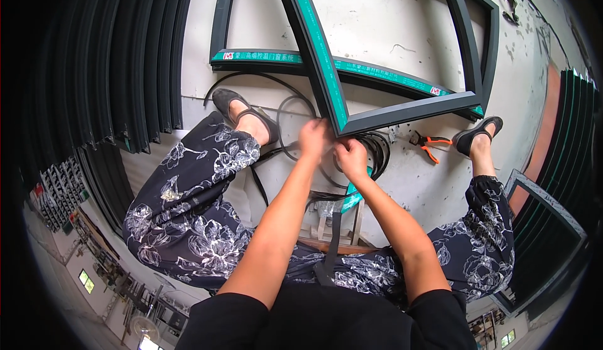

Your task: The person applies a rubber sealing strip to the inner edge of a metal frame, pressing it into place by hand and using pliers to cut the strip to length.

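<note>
A dark grey window frame (408, 113) with green film on its inner side lies tilted, one corner toward me. My left hand (314, 138) is at the left of that corner, fingers curled and partly blurred. Just right of and below the corner, my right hand (352, 159) is closed in a pinch; what it holds is too small to make out. A coil of thin black strip (381, 155) lies beside and beneath my right hand, and a loop of it (281, 123) runs out to the left. Green-and-clear film (356, 194) hangs below my right forearm's wrist.
Another dark frame (257, 58) with green film lies under the first. Orange-handled pliers (432, 144) rest on the floor (402, 190) to the right. Long black profiles (119, 55) stand stacked at left; more profiles (568, 136) and a meshed frame (546, 231) are at right.
</note>
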The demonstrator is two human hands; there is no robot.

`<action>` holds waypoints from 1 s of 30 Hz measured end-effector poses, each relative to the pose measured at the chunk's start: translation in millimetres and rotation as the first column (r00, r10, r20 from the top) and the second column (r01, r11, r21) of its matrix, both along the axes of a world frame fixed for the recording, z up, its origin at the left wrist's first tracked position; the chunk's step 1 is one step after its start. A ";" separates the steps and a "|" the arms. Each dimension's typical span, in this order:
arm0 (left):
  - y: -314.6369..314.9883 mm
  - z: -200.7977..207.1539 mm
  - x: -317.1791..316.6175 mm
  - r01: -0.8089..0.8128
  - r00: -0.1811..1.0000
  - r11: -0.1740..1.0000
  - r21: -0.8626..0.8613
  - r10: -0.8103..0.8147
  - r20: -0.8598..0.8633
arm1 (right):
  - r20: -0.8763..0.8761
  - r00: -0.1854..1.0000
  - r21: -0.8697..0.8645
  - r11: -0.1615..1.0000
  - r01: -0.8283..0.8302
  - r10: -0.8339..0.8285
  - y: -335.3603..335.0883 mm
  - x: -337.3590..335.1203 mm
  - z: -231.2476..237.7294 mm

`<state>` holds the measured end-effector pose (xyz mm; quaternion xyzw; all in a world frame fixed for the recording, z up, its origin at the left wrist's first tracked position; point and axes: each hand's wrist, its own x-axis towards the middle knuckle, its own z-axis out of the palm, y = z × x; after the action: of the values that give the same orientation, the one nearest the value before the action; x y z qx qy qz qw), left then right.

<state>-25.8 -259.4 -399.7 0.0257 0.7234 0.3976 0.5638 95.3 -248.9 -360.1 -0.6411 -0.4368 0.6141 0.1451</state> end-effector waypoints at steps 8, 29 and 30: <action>-27.6 1.4 5.3 -0.056 0.967 0.998 0.001 0.054 0.249 | 0.277 0.956 0.303 0.936 -0.182 0.096 -9.0 -1.8 0.8; 4.2 12.1 -19.4 0.009 0.965 0.999 0.047 -0.021 0.262 | 0.316 0.941 0.457 0.848 -0.266 0.125 -7.6 5.9 -12.2; 6.1 9.8 -20.1 0.009 0.965 0.999 0.045 -0.021 0.262 | 0.281 0.954 0.451 0.863 -0.227 0.104 -7.8 6.1 -12.2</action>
<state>-45.9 -253.4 -389.9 -0.0094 0.6333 0.4090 0.6569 101.4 -256.7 -372.3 -0.6167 -0.6430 0.4127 0.1895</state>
